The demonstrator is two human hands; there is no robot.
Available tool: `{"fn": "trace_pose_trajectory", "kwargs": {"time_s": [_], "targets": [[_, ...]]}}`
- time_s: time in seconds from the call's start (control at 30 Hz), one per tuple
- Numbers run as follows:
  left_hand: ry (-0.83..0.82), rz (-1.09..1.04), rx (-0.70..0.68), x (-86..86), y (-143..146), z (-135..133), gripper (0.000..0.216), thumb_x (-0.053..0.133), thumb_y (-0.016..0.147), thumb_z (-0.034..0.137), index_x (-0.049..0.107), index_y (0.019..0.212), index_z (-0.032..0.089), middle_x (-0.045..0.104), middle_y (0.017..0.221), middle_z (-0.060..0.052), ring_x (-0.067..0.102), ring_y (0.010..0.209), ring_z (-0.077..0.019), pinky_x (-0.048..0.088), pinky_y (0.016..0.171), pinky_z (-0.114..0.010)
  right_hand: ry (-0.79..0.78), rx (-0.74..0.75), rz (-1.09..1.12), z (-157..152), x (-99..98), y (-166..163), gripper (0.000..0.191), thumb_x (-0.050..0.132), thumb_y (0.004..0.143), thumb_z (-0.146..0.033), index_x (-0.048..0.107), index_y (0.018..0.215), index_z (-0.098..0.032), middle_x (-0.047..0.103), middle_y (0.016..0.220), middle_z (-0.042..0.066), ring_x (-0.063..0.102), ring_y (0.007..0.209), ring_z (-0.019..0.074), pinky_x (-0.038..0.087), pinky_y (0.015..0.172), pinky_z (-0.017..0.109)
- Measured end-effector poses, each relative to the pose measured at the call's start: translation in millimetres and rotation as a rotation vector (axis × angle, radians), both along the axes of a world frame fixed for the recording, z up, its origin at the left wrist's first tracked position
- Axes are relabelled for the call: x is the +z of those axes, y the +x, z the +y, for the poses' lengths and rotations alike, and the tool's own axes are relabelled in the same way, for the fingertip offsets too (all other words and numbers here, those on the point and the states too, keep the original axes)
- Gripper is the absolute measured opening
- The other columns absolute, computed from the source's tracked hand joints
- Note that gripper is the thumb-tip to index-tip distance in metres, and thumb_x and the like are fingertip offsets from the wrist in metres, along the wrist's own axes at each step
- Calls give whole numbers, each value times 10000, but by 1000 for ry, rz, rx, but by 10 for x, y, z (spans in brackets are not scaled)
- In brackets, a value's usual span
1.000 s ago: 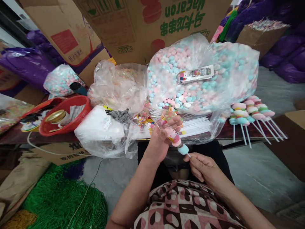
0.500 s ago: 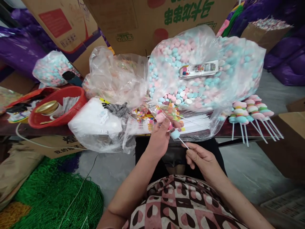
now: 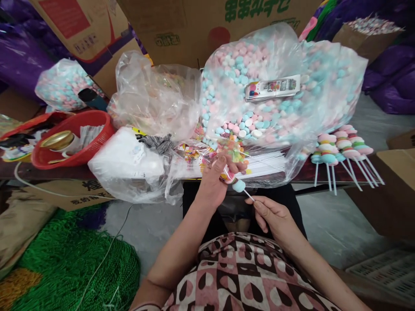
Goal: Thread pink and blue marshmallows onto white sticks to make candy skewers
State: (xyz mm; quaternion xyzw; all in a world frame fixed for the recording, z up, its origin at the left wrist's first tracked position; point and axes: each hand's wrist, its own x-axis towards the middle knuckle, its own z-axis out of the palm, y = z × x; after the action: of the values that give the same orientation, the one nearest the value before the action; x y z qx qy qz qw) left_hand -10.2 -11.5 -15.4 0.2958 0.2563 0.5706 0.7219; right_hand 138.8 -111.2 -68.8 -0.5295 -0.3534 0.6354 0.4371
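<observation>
Between my hands is a marshmallow skewer (image 3: 239, 186), with a light-blue marshmallow at its lower end and pink and other coloured pieces above it. My left hand (image 3: 212, 181) is closed around the upper part, which its fingers partly hide. My right hand (image 3: 271, 212) pinches the bare white stick below the blue piece. Just beyond my left hand lie colourful gummy candies (image 3: 234, 149) and printed wrappers (image 3: 191, 153). White sticks (image 3: 267, 164) lie in clear plastic to the right of them.
A large bag of marshmallows (image 3: 223, 99) carries a bundle of printed labels (image 3: 274, 87). Finished skewers (image 3: 343, 144) stand at the table's right. Leftward are a white plastic bag (image 3: 126, 160) and a red basket (image 3: 108, 129). Cardboard boxes (image 3: 181, 26) rise behind.
My left thumb and fingers have shifted on the skewer; the pink piece that showed beside the thumb is now out of sight. My right hand still pinches the stick.
</observation>
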Motion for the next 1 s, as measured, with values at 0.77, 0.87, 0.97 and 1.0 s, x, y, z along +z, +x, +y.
{"fn": "trace_pose_trajectory", "kwargs": {"time_s": [0.77,0.87,0.97,1.0], "targets": [[-107,-143,108,-43,-107,111,233,684,826,391,658,999,237,724,795,-3,709,812,-183,554,795,-352,12,-50,-47,-8,-46,17,408,650,822,-502,699,1025,-151,493,487,-47,414,454,97,327,460,238],[-181,-183,159,-69,-132,181,111,637,866,324,655,869,215,681,686,26,680,690,-139,550,766,-321,44,-89,-85,5,-70,23,380,657,822,-487,668,1044,-179,507,504,-54,420,459,96,334,455,229],[-257,-200,205,-107,-113,218,173,600,897,340,630,791,207,647,657,34,652,655,-116,540,752,-295,66,-120,-79,13,-78,37,317,664,828,-464,659,982,-187,494,488,-64,406,441,83,318,443,216],[-275,-203,224,-118,-102,228,201,586,908,347,623,773,203,636,649,35,644,649,-111,537,750,-287,71,-125,-82,11,-78,42,306,655,838,-460,658,974,-186,486,477,-67,402,434,81,315,443,215]]}}
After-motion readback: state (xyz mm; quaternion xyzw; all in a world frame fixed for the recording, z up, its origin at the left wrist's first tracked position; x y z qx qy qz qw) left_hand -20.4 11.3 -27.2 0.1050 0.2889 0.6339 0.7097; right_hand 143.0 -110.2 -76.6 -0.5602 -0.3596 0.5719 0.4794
